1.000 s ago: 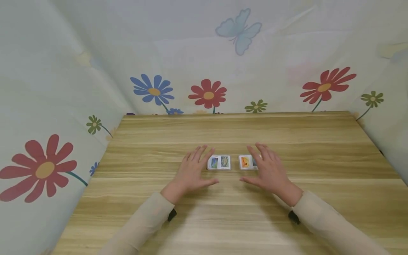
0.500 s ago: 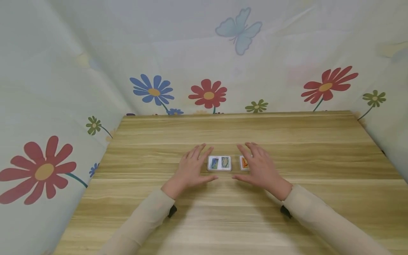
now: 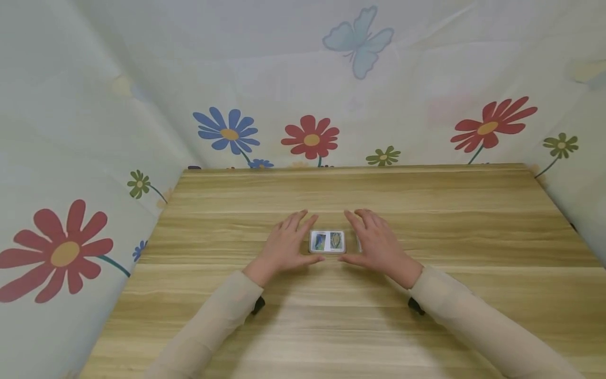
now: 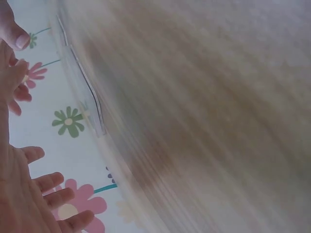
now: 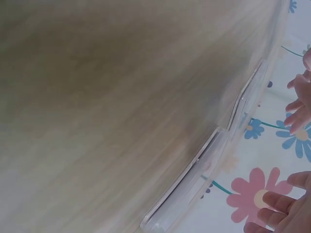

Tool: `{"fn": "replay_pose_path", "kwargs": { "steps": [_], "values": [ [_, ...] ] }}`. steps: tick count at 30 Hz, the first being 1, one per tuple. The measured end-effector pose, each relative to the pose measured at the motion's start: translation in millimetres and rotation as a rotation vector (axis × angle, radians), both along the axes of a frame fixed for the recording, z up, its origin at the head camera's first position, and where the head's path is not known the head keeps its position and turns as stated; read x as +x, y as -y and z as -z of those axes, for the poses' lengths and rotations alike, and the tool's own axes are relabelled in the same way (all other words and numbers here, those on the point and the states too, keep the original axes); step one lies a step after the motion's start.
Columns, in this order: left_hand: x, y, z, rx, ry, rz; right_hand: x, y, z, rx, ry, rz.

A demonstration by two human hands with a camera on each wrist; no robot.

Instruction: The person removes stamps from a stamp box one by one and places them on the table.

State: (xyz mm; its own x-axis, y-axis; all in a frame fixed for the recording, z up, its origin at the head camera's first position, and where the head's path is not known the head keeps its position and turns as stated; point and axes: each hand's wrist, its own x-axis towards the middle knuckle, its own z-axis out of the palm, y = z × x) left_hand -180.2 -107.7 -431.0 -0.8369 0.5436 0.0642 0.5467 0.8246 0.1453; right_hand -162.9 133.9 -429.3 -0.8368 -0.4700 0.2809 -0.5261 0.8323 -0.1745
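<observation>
Two flat, clear plastic cases lie side by side on the wooden table. The left case (image 3: 327,241) shows two small pictures on white through its top. Only a sliver of the right case (image 3: 359,242) shows in the head view; my right hand covers the rest. My left hand (image 3: 283,246) hovers at the left case's left end, fingers spread and thumb apart. My right hand (image 3: 382,247) is over the right case with spread fingers. In the right wrist view both cases appear edge-on, the nearer case (image 5: 187,182) larger. Neither hand holds anything.
The wooden table (image 3: 303,326) reaches back to a white cloth wall (image 3: 265,68) printed with flowers and a butterfly. Cloth also hangs along the left and right sides. Dark wrist pieces (image 3: 416,306) show under the sleeves.
My right hand has moved left, now covering nearly all of the right case and coming closer to my left hand. The left hand has hardly moved, and the left case stays in place.
</observation>
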Motion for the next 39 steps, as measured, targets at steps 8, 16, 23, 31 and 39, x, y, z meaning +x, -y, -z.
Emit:
{"fn": "replay_pose_path", "kwargs": {
  "steps": [8, 16, 23, 31, 39],
  "values": [
    [-4.1, -1, 1.1, -0.031, 0.033, 0.006, -8.1, 5, 5.6, 0.013, 0.026, -0.021],
    [-7.3, -1, 4.7, -0.005, 0.083, 0.005, -14.8, 7, 10.0, -0.032, 0.089, -0.049],
    [-10.5, -1, 5.9, -0.017, 0.114, 0.007, -19.5, 9, 13.3, -0.028, 0.141, -0.068],
    [-14.2, -1, 4.8, -0.016, 0.152, 0.02, -24.9, 11, 14.1, 0.001, 0.148, -0.1],
    [-16.8, 0, 8.3, 0.003, 0.152, 0.058, -28.4, 13, 16.1, 0.029, 0.177, -0.12]
  ]
}}
